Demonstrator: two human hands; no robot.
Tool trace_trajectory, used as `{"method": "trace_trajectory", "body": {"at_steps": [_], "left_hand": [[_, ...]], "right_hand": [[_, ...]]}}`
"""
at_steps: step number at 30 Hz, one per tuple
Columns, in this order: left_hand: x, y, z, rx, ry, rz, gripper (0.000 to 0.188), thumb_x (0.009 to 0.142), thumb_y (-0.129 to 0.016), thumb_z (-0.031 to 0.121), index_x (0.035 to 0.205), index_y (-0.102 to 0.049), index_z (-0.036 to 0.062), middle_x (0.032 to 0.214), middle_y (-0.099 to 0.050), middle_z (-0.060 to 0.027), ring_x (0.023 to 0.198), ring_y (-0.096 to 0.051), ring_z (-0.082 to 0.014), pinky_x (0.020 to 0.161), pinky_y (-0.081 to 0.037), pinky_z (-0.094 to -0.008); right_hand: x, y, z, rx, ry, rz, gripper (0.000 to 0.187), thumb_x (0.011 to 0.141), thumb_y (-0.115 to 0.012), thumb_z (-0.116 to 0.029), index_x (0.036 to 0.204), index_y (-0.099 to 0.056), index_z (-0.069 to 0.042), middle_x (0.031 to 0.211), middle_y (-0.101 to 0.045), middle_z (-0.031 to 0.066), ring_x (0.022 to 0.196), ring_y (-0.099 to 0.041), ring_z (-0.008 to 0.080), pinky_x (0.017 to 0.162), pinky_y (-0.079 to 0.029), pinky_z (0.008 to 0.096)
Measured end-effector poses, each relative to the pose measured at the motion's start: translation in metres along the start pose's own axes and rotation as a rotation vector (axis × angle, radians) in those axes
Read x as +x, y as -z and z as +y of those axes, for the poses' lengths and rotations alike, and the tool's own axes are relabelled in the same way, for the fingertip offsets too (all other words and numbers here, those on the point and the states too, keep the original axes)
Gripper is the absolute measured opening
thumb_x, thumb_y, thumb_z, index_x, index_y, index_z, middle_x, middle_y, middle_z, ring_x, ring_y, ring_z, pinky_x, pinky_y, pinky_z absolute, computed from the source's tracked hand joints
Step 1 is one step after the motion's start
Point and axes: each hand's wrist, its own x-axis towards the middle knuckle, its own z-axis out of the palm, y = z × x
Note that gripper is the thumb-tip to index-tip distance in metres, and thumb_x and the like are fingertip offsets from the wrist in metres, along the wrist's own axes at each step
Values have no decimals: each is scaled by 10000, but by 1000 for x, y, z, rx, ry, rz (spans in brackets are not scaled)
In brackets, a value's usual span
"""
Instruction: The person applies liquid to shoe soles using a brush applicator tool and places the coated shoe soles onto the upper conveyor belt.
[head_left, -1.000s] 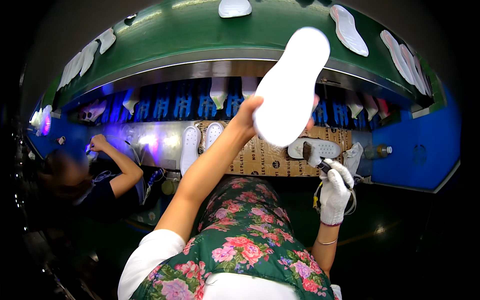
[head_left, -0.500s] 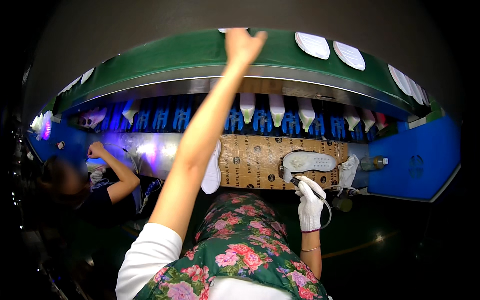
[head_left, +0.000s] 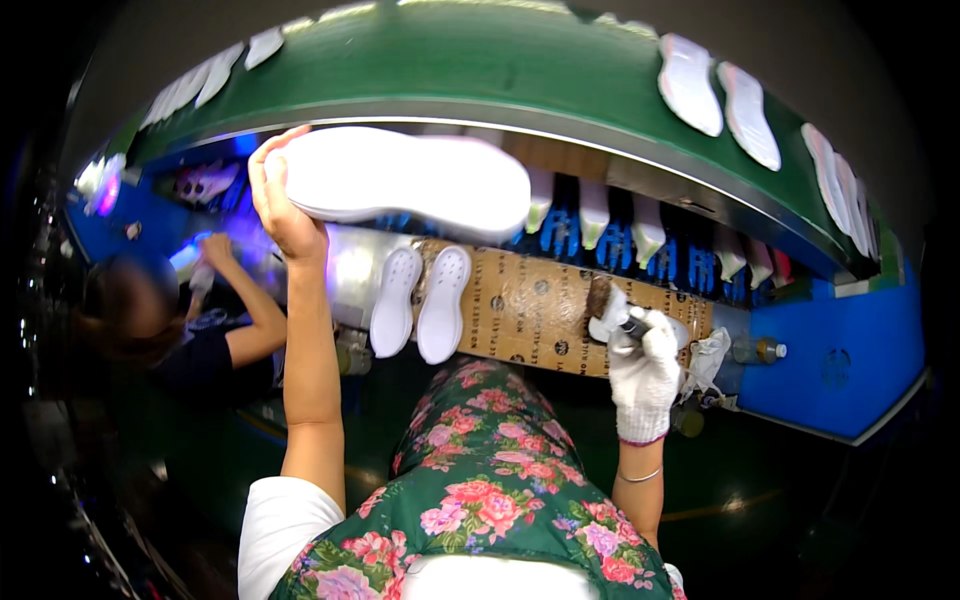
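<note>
My bare left hand point(head_left: 290, 205) grips one end of a large white shoe sole point(head_left: 400, 180), raised in front of the green shelf's edge. My gloved right hand point(head_left: 645, 375) is closed round the dark handle of a brush point(head_left: 610, 305) with brown bristles. Under that glove lies another white sole point(head_left: 682, 330), mostly hidden by the hand and brush. Two more white soles with small holes, a left one point(head_left: 395, 305) and a right one point(head_left: 443, 308), lie side by side at the bench's near edge.
Printed brown cardboard point(head_left: 520, 310) covers the bench. Above it runs a green belt-like shelf point(head_left: 480, 60) bearing several white soles. White-and-green shoe parts point(head_left: 594, 215) hang along a blue rack point(head_left: 560, 232). A crumpled white cloth point(head_left: 708, 358) and bottle point(head_left: 760, 350) lie right. A co-worker point(head_left: 180, 310) sits left.
My left hand has come back from the green shelf and now holds a white sole. The brush has lifted off the sole on the cardboard. Two soles now show fully at the left.
</note>
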Motion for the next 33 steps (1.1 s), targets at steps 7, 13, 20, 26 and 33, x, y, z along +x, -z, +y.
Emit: {"method": "trace_trajectory", "body": {"at_steps": [7,13,20,26,33], "left_hand": [[-102,-9,-19,-69,688,-453,300,1008,-500,189,1134,-665,-27,982,-703,-78,863,-661,-117,804,-523,-242],[-186,-13,-29,-394,1073,-413,466,1048,-408,347,1303,-543,-19,1155,-674,-145,1030,-671,-212,885,-546,-349],[-240,-13,-1,-816,1385,-673,1124,847,-89,882,1494,-354,3,1259,-599,-286,1148,-616,-459,987,-506,-506],[-225,-25,-4,-967,1446,-473,1182,797,-25,919,1382,-484,1,1098,-646,-210,954,-692,-409,853,-571,-506],[-212,-43,7,-810,1390,-375,1145,803,-37,911,1306,-530,9,1016,-674,-181,828,-709,-336,720,-604,-439]], "right_hand": [[6,-80,20,-211,-158,-155,262,860,-672,0,1120,-666,24,1123,-704,166,1007,-668,235,830,-547,337],[8,-78,31,-400,-216,-179,234,864,-695,14,1097,-714,31,1056,-728,104,927,-664,146,810,-531,276],[1,-69,26,-707,-114,-180,238,845,-737,8,1082,-721,27,1023,-730,70,883,-680,116,782,-551,251],[11,-78,20,-1153,259,-385,202,771,-761,11,971,-740,33,976,-744,129,883,-699,202,802,-543,307],[27,-105,40,-1399,761,-501,200,748,-776,31,939,-739,-14,919,-744,131,800,-701,238,737,-545,323]]}}
